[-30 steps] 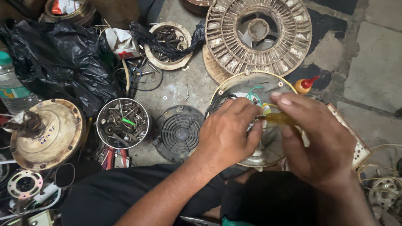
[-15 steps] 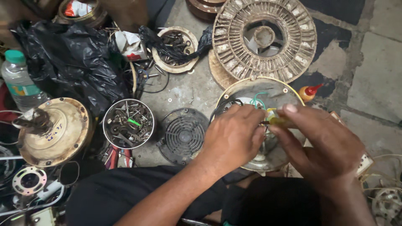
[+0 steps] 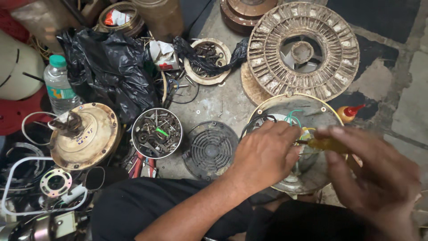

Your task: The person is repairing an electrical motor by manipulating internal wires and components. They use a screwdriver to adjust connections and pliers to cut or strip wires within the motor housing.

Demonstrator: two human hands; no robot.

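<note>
- Head view, my hands: left hand (image 3: 264, 156) lies on the round motor housing (image 3: 312, 176) in front of me, fingers curled together and pressing near the wires; I cannot tell if they pinch something under them.
- Right hand (image 3: 370, 174) is closed around a yellow-handled screwdriver (image 3: 323, 143), whose dark shaft points left toward the left fingertips. This hand is blurred, so its exact grip is not clear.
- Green wire (image 3: 292, 117) and a black wire (image 3: 254, 121) come out of the housing, just above the left hand.
- Step in hand, as I judge it: working with the screwdriver tip at a point inside the housing, while the left hand steadies the part. It looks like the middle of the work, not the end.
- Next move, in my opinion, needs the tip kept exactly on its point and the housing held firm, with the wires kept out of the way.
- Head view, surroundings: a big ribbed rotor ring (image 3: 306, 49) lies beyond the housing, and a small bottle with red cap (image 3: 350, 112) is just beside its right rim.
- Black fan grille (image 3: 210, 149) rests left of the housing; further left a tin of mixed screws (image 3: 156, 133), a brass-coloured motor cover (image 3: 84, 136), a plastic water bottle (image 3: 59, 87) and a black plastic bag (image 3: 109, 69).
</note>
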